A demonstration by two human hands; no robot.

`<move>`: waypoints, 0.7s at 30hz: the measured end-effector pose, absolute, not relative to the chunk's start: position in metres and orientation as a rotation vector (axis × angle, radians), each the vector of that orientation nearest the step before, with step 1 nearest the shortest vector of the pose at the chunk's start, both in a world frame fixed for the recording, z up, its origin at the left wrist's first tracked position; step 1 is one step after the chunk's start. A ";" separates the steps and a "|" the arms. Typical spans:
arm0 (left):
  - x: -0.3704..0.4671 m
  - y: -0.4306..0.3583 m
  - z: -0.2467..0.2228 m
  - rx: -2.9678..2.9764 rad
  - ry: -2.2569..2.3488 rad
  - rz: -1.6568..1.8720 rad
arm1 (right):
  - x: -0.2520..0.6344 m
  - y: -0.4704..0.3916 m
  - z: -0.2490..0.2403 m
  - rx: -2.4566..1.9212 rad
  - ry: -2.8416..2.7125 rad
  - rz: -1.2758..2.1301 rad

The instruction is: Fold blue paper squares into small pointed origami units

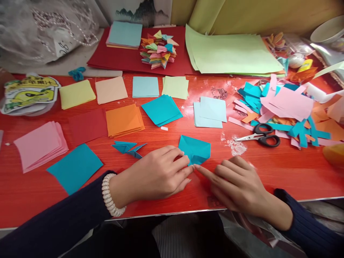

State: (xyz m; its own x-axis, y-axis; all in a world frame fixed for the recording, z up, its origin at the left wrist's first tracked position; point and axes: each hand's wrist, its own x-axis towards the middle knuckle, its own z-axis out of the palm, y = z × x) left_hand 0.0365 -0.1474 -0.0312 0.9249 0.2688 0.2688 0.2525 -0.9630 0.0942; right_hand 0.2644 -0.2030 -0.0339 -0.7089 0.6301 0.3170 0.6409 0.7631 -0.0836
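Note:
A folded blue paper piece (197, 147) lies on the red table, with a crease and small fold at its near edge. My left hand (158, 172) is partly curled over the left side of it, its fingers holding it against the table. The index finger of my right hand (236, 182) stretches to the paper's near corner and presses there, beside my left fingertip. The other right fingers are bent, and the right thumb is hidden. Just left of my left hand rest small folded blue paper pieces (130, 147), partly covered by it.
Around the hands lie an orange paper stack (124, 120), a blue stack (162, 110), a large blue sheet (76, 168) and pink sheets (40, 145). Black-handled scissors (260, 135) sit by paper scraps (286, 102). A colourful folded-paper model (159, 50) stands behind.

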 end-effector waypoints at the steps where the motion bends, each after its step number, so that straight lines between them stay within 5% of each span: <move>1: 0.037 -0.148 -0.031 3.027 0.407 0.435 | 0.266 -0.203 -0.035 -1.011 -2.668 -0.029; 21: 0.033 -0.146 -0.030 2.979 0.402 0.532 | 0.301 -0.189 -0.046 -1.181 -2.566 -0.079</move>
